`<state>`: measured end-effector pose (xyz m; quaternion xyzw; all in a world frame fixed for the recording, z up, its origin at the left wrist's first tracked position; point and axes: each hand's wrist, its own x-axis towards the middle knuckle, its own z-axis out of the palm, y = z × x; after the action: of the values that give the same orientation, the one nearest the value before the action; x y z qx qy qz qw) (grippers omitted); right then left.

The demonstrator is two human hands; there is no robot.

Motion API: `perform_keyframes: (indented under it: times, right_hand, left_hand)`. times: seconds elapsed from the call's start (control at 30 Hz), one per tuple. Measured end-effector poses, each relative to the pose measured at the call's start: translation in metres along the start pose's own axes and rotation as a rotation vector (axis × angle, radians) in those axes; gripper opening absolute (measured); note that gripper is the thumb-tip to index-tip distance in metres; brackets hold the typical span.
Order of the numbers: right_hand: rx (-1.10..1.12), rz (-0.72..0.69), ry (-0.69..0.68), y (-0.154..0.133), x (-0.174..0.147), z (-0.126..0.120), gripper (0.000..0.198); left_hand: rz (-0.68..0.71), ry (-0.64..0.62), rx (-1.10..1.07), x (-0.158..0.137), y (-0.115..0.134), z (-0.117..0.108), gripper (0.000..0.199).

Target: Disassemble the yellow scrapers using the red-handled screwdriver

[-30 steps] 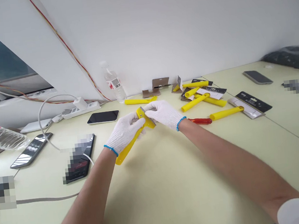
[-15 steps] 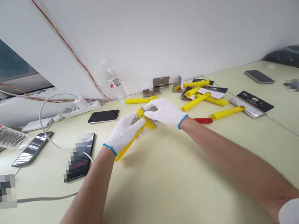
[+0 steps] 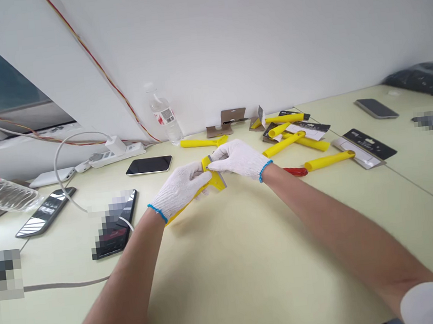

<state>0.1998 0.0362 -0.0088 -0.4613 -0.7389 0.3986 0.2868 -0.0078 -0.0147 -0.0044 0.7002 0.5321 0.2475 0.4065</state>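
Note:
Both hands wear white knit gloves with blue cuffs. My left hand [image 3: 178, 189] grips the handle of a yellow scraper [image 3: 214, 180], holding it just above the pale table [image 3: 251, 271]. My right hand [image 3: 237, 160] pinches the scraper's wide head, fingertips at its grey blade edge. Most of the handle is hidden under the left glove. A red-handled tool [image 3: 295, 171] lies on the table just right of my right wrist.
Several yellow scrapers [image 3: 284, 144] and black packaging cards [image 3: 369, 144] lie at the back right. Phones [image 3: 149, 165] rest to the left, a power strip [image 3: 117, 154] with white cable and a water bottle [image 3: 165, 118] stand by the wall. A dark bag [image 3: 424, 75] sits far right.
Both hands with the scraper have shifted slightly up and away; the right fingers keep working at the blade end. Otherwise nothing on the table moved.

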Motion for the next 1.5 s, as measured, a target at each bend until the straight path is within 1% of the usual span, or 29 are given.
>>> perform_keyframes:
  times: [0.13, 0.2, 0.27, 0.33, 0.4, 0.47, 0.53, 0.6, 0.67, 0.73, 0.83, 1.0, 1.13, 1.2, 1.3, 1.5]
  right_hand:
    - [-0.057, -0.046, 0.045, 0.002, 0.002, 0.001, 0.027]
    - [-0.073, -0.067, 0.08, 0.003, 0.004, 0.001, 0.025]
    - [-0.071, -0.083, 0.139, 0.003, 0.005, 0.001, 0.017]
    - [-0.068, -0.101, 0.228, 0.002, 0.007, 0.005, 0.014]
    - [-0.063, -0.114, 0.3, 0.0, 0.007, 0.014, 0.021]
    - [-0.042, -0.134, 0.335, -0.003, 0.005, 0.028, 0.031]
    - [-0.013, -0.176, 0.357, -0.006, 0.004, 0.042, 0.039]
    - [-0.003, -0.214, 0.382, -0.007, 0.002, 0.053, 0.039]
    - [-0.009, -0.23, 0.401, -0.008, 0.0, 0.058, 0.035]
    - [-0.01, -0.231, 0.411, -0.009, -0.001, 0.059, 0.035]
    - [-0.003, -0.226, 0.421, -0.008, -0.004, 0.057, 0.038]
    - [0.023, -0.193, 0.433, -0.002, -0.003, 0.06, 0.038]
    - [0.09, -0.15, 0.439, 0.004, 0.0, 0.065, 0.043]
    - [0.116, -0.146, 0.437, 0.005, 0.0, 0.064, 0.043]
    - [0.115, -0.159, 0.432, 0.005, -0.001, 0.06, 0.037]
    - [0.115, -0.169, 0.399, 0.004, -0.002, 0.053, 0.037]
  left_hand:
    - [-0.002, -0.029, 0.035, -0.002, 0.005, 0.0, 0.028]
    - [-0.006, -0.012, 0.019, -0.001, 0.007, 0.001, 0.026]
    - [-0.025, 0.054, -0.01, 0.001, 0.009, 0.004, 0.023]
    - [-0.064, 0.161, -0.042, 0.004, 0.01, 0.008, 0.023]
    - [-0.1, 0.256, -0.077, 0.008, 0.01, 0.013, 0.026]
    - [-0.118, 0.324, -0.094, 0.012, 0.007, 0.018, 0.024]
    - [-0.137, 0.389, -0.051, 0.016, 0.004, 0.022, 0.02]
    - [-0.143, 0.453, 0.036, 0.018, 0.0, 0.026, 0.021]
    - [-0.112, 0.503, 0.139, 0.02, -0.005, 0.03, 0.018]
    - [-0.064, 0.535, 0.213, 0.021, -0.008, 0.033, 0.015]
    - [-0.024, 0.564, 0.266, 0.022, -0.011, 0.038, 0.016]
    - [0.018, 0.604, 0.442, 0.023, -0.012, 0.045, 0.006]
    - [0.039, 0.614, 0.542, 0.023, -0.013, 0.048, 0.015]
    - [0.034, 0.605, 0.547, 0.022, -0.013, 0.049, 0.014]
    - [0.022, 0.599, 0.542, 0.021, -0.013, 0.048, 0.012]
    - [-0.009, 0.559, 0.475, 0.02, -0.01, 0.046, 0.014]
